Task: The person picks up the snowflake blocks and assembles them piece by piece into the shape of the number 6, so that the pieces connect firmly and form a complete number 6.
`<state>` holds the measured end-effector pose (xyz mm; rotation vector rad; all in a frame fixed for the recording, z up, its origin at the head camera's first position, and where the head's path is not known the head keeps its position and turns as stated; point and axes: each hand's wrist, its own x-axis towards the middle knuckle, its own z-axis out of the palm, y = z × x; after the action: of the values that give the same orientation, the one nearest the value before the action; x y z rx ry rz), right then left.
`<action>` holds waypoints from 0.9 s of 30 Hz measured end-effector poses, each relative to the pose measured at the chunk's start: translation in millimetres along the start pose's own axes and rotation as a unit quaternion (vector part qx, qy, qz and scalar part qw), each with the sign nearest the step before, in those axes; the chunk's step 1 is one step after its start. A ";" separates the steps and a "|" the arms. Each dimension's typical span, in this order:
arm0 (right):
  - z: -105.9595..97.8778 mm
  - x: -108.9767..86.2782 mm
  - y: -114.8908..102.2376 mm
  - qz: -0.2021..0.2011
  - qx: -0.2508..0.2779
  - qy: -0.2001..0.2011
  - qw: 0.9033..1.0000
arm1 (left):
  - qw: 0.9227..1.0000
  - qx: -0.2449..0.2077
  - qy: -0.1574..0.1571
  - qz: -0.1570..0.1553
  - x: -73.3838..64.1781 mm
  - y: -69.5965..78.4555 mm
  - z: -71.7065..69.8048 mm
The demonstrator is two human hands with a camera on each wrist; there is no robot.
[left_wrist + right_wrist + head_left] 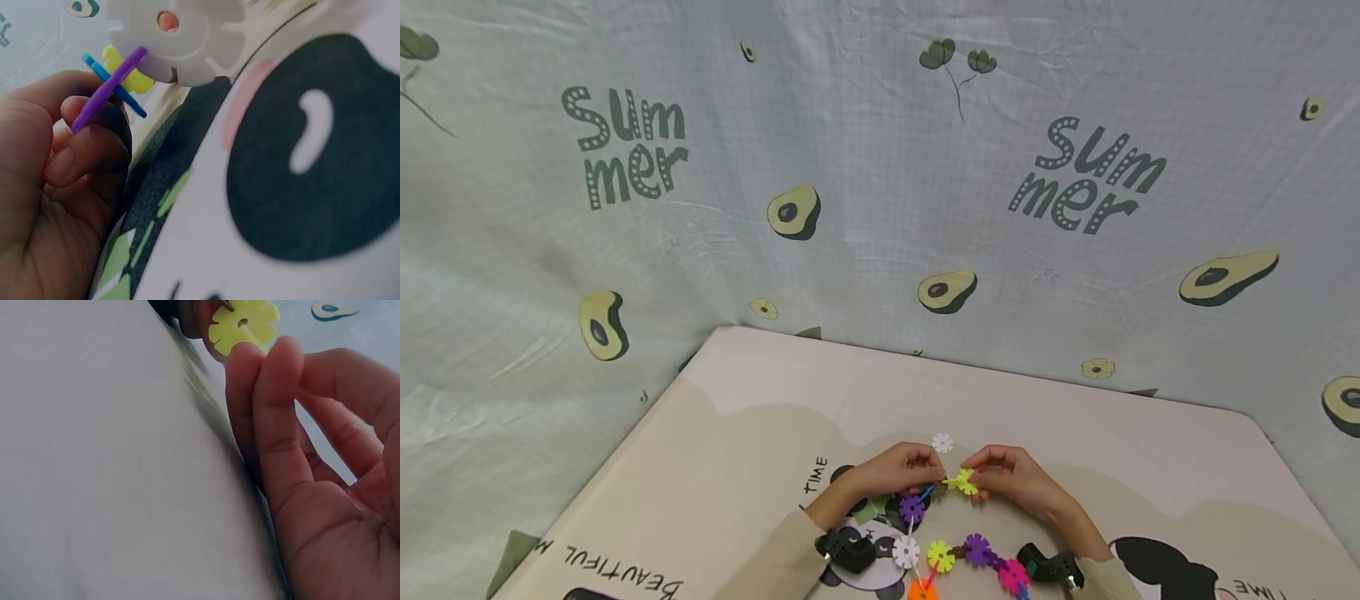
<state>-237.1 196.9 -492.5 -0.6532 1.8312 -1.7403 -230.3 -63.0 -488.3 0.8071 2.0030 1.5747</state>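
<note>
Notched plastic snowflake discs are joined in a curved chain between and below the hands. My left hand pinches the chain at a blue disc, seen edge-on beside a purple disc. In the left wrist view, a white disc hangs close to the camera, with the purple disc and blue disc near the curled fingers. My right hand pinches a yellow disc between thumb and fingers, right by the left fingertips. In the right wrist view, the fingertips partly cover this yellow disc.
A loose white disc lies just beyond the hands. Nearer me, the chain continues through a white disc, an orange disc, another yellow disc and a pink disc. A printed cloth hangs behind the table.
</note>
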 end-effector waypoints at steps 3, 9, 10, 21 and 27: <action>0.2 -0.3 -0.3 0.002 0.005 -0.008 1.000 | 1.000 -0.003 -0.002 -0.006 -0.2 0.8 0.4; 1.7 0.2 -1.8 -0.001 0.008 -0.024 1.000 | 1.000 -0.010 -0.019 -0.003 -1.4 1.5 -0.4; 1.9 0.6 -2.0 -0.002 0.009 -0.027 1.000 | 1.000 -0.010 -0.022 -0.002 -1.4 1.4 -0.7; 4.2 5.4 -6.3 -0.018 0.018 -0.051 0.998 | 0.999 0.011 -0.029 0.011 0.4 1.0 -1.2; 6.5 9.5 -7.4 -0.026 0.017 -0.078 0.996 | 1.000 0.009 -0.016 -0.005 0.3 1.7 0.2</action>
<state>-240.0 185.3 -485.7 -0.8064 1.6888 -1.7002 -230.1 -62.3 -486.7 0.8230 1.9977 1.5325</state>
